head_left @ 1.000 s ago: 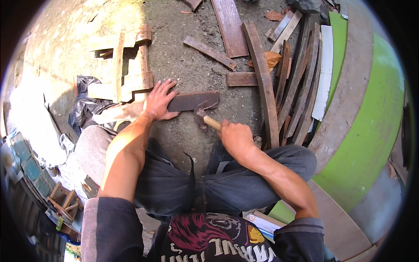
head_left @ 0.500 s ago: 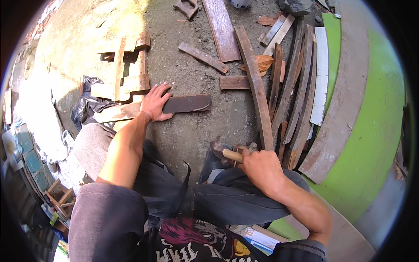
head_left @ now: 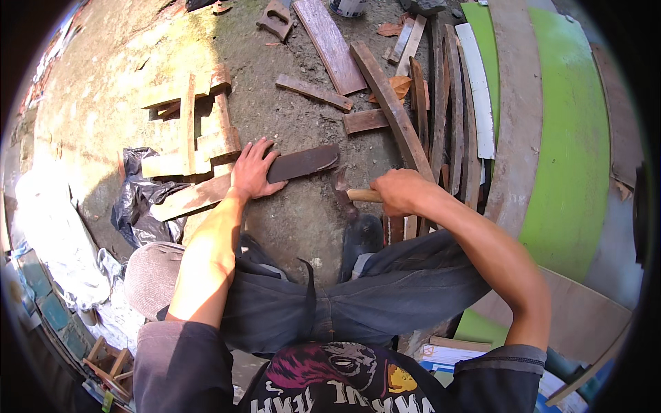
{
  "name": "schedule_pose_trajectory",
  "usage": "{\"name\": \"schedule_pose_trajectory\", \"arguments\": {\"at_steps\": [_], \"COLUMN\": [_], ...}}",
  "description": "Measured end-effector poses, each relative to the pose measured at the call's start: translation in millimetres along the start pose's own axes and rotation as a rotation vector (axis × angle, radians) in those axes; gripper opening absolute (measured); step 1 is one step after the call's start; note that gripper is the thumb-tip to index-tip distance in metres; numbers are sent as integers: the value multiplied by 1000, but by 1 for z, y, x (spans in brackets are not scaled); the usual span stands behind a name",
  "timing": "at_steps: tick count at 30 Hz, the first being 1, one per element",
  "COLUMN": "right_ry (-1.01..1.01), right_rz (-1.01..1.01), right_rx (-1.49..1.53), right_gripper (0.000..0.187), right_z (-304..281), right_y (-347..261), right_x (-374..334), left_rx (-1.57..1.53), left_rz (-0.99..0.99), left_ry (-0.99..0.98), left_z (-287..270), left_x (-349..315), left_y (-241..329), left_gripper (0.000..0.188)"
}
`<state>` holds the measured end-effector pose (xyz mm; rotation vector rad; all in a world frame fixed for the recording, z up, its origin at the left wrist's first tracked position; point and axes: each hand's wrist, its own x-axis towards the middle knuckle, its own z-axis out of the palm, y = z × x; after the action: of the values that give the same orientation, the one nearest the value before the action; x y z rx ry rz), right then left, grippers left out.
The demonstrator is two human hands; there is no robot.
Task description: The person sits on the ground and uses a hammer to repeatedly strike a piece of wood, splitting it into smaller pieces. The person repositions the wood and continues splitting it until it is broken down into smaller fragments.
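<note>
My left hand lies flat with spread fingers on a dark, worn wooden plank, which rests on the ground at a slight slant. In my right hand is a hammer, gripped by its pale wooden handle. The rusty hammer head hangs just short of the plank's right end, above the toe of my dark shoe. Beyond my left hand lies a piece made of crossed boards; the dark plank's left part is near its lower end. A crumpled black plastic bag lies beside them.
Farther off are a saw handle, a reddish board and a short stick. To the right, a long beam and several narrow strips lie near a green panel. White sheeting is at left.
The hammer has risen forward from beside my shoe toward the plank's right end. My left hand stays on the plank, whose left end has swung nearer to me. The view has shifted slightly.
</note>
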<state>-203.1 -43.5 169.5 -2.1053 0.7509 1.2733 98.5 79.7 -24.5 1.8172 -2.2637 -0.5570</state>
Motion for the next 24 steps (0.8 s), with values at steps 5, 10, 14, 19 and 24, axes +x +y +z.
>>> {"name": "schedule_pose_trajectory", "arguments": {"at_steps": [5,10,14,19,24], "right_ry": [65,68,388,856,1305], "right_rz": [19,200,209,144,-193], "right_rx": [94,334,865,1186,1432], "right_gripper": [43,37,28,29,31], "right_z": [-13,-25,-7,17,37], "right_y": [-10,-26,-22,-38,-45], "right_x": [22,34,24,32,97], "left_rx": [-2,22,3,-8,-2], "left_rz": [-11,-40,-44,-46,-20], "left_ry": [4,-46,-27,-2,-16], "left_z": [-3,-1,2,3,1], "left_x": [-2,-6,-10,-13,-9], "left_y": [2,0,-4,-4,-1], "left_gripper": [74,77,77,76,75]}}
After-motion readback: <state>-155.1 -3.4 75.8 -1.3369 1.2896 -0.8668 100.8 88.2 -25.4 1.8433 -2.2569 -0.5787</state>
